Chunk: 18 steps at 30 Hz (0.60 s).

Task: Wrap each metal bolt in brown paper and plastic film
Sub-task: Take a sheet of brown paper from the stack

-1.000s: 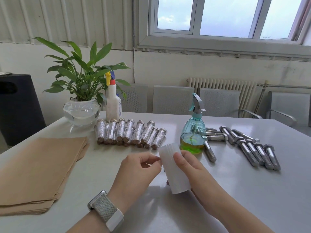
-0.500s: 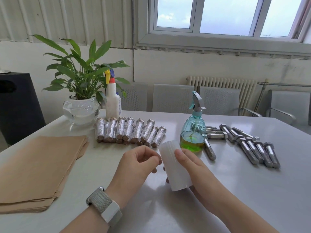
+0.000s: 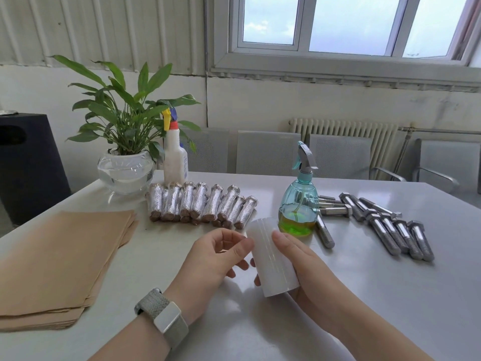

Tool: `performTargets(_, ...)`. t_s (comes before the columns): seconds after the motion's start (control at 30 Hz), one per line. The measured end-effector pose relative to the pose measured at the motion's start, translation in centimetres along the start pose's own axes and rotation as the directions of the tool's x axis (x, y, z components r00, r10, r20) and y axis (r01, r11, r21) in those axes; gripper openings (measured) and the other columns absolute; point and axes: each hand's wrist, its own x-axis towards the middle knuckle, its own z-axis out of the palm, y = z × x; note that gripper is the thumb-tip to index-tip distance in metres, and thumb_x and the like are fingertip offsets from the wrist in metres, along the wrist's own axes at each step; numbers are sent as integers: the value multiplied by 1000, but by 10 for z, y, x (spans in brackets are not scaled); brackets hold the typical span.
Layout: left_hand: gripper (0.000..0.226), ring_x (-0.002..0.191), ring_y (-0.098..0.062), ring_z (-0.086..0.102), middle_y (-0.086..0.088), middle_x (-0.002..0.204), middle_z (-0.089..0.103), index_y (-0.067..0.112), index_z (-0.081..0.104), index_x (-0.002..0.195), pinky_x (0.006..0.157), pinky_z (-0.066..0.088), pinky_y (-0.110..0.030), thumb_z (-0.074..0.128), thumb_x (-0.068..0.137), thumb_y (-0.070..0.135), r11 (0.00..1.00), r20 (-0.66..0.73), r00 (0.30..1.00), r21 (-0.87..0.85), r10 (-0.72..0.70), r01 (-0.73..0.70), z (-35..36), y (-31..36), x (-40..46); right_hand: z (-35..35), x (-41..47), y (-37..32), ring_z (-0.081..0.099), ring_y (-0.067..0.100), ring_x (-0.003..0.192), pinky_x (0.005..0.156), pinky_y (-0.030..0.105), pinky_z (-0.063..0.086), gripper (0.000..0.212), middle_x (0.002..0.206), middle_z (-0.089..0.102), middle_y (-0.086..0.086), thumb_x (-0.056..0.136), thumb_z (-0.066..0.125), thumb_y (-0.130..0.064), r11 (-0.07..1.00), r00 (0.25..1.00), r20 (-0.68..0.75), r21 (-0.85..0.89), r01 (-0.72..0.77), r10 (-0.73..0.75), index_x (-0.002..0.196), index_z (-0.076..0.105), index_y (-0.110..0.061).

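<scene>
- Holding the roll of plastic film just above the surface, the right hand cradles it from the right, thumb laid on its upper face and fingers curled round underneath.
- The left hand sits at the roll's left edge, thumb and forefinger closed together in a pinch, apparently on the film's loose end; whether any film is caught cannot be told.
- The film looks light, thin and clingy, likely to stretch or stick to itself, so it is best drawn off by its free edge with the roll steadied.
- The bare bolts lying to the right look heavy, stiff and smooth.
- Wrapped bolts lie in a row beyond the hands; the brown paper is stacked at left.
</scene>
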Motion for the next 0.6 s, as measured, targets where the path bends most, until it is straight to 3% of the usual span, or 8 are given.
performTargets(0.2,25,58,-12,57,-4,62,62,15,75,70,49,43,-19,80,58,37,978,115,992,-199,-44,66,1,-5,5,-2,2,1,64,31,76,68,37,54,51,96,67,18,79,66,-51,998,997,70,56,-29,25,112,68,-12)
performTargets(0.37,23,57,-9,54,-4,63,62,14,74,70,50,41,-17,76,63,36,981,135,991,-193,7,19,-1,-4,5,-2,1,0,63,29,77,64,33,54,50,94,66,16,78,67,-49,999,999,35,38,16,-18,110,68,-10)
performTargets(0.5,32,51,-11,53,-8,63,64,8,68,75,48,41,-17,77,62,36,991,75,997,-128,35,-25,-2,-1,6,0,0,0,62,27,77,63,29,53,45,95,66,13,82,66,-47,999,999,-9,-15,45,-45,112,66,-13)
performTargets(0.6,33,49,-14,55,-9,67,66,4,62,76,44,39,-19,79,59,27,986,44,999,-165,-4,11,-3,0,7,0,0,1,64,25,76,67,35,51,48,93,67,10,79,62,-48,996,998,-34,-78,52,-55,114,65,-15)
